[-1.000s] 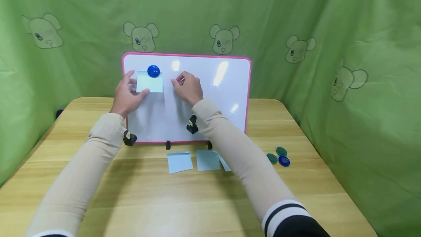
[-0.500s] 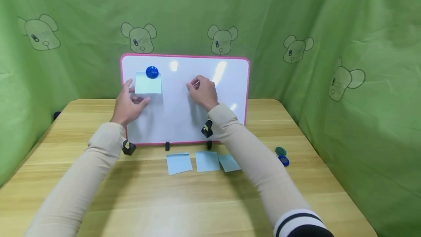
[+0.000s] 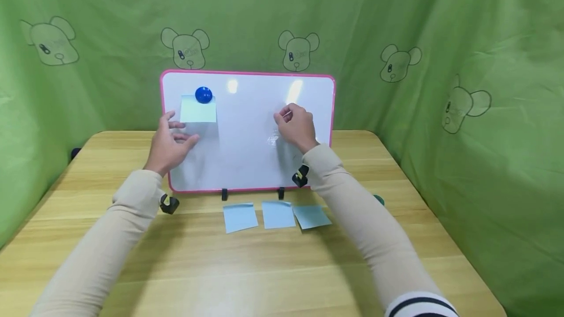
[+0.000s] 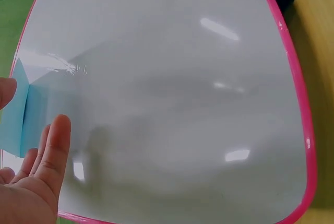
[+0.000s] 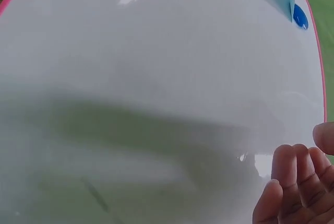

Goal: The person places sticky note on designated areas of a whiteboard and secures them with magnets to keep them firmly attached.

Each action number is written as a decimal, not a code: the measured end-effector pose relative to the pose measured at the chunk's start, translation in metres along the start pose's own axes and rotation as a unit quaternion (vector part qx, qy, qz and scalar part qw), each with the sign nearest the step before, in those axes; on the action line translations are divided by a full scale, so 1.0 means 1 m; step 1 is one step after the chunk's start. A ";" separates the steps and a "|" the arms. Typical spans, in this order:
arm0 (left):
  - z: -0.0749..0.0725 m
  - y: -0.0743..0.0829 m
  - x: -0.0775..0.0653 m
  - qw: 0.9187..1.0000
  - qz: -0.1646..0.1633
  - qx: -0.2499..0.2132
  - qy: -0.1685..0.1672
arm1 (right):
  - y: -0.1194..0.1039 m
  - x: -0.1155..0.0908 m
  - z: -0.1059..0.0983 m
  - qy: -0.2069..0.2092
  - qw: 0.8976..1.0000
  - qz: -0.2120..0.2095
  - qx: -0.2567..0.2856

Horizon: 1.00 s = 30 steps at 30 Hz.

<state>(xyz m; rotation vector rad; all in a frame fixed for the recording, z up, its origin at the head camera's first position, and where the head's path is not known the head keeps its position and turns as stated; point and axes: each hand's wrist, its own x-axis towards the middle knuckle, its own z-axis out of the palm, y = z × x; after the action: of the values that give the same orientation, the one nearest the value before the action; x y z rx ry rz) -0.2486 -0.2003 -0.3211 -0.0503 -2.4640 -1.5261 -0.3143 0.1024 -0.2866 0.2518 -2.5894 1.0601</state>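
Observation:
A pink-framed whiteboard [image 3: 246, 160] stands upright on the table. Near its upper left corner, a round blue magnet [image 3: 203, 95] holds a light blue sticky note [image 3: 198, 110] by the top edge. The note's lower part stands out from the board in the left wrist view. My left hand [image 3: 169, 143] is just below and left of the note, fingers spread and holding nothing. Over the right half of the board is my right hand [image 3: 297, 125], its fingers loosely bent. The right wrist view shows nothing between those fingers [image 5: 284, 166] and the thumb.
Three more sticky notes, a left one [image 3: 240, 217], a middle one [image 3: 278, 215] and a right one [image 3: 312, 216], lie before the board's black feet [image 3: 281, 193]. A green magnet [image 3: 379, 200] shows past my right sleeve. Green curtains [image 3: 246, 4] surround the table.
My right hand has moved right across the board, away from the note. My left hand has drawn slightly down off the note's corner. The right sleeve now hides most of the loose magnets.

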 end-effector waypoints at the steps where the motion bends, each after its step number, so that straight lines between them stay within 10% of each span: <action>1: 0.001 0.000 -0.001 1.000 0.000 0.000 -0.002 | 0.003 -0.001 -0.002 0.003 1.000 0.001 0.002; 30: 0.036 -0.023 -0.035 0.997 -0.023 -0.010 -0.073 | 0.090 -0.039 -0.033 0.032 0.997 0.067 0.008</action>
<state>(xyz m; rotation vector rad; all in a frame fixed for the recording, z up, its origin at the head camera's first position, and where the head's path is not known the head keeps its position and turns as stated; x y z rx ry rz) -0.2250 -0.1755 -0.3645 -0.1128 -2.5775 -1.6209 -0.2957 0.1913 -0.3373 0.0468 -2.5713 1.1149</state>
